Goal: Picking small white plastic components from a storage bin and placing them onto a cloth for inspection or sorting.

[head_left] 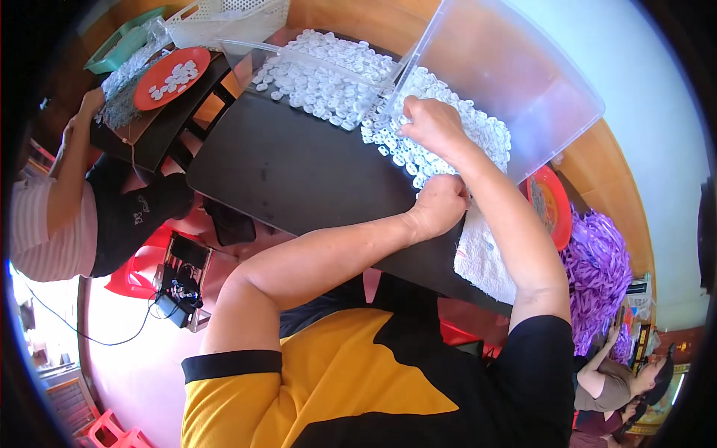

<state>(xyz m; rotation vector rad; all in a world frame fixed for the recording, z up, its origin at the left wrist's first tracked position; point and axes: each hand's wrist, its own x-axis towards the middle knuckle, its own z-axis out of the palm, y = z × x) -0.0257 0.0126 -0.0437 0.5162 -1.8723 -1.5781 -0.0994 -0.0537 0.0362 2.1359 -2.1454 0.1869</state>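
On the dark table (pixel 254 168) lies a broad heap of small white oval pieces (pixel 321 78), some with dark marks on them. My right hand (pixel 435 125) is over the right-hand part of the heap, its fingers closed together. Nearer to me, at the heap's front edge, my left hand (pixel 439 205) is closed like a fist, with its fingertips turned away from view. Whatever either hand holds is hidden or too small to make out. Clear plastic panels, seemingly a transparent bin (pixel 515 82), rise around and behind the pieces.
A white cloth (pixel 484 254) lies by my right forearm. Beyond it are a red bowl (pixel 551 207) and a purple bundle of strips (pixel 596 269). At left, a person (pixel 56 216) sits by another table bearing an orange plate (pixel 172 78) of white pieces. Baskets (pixel 228 21) stand behind.
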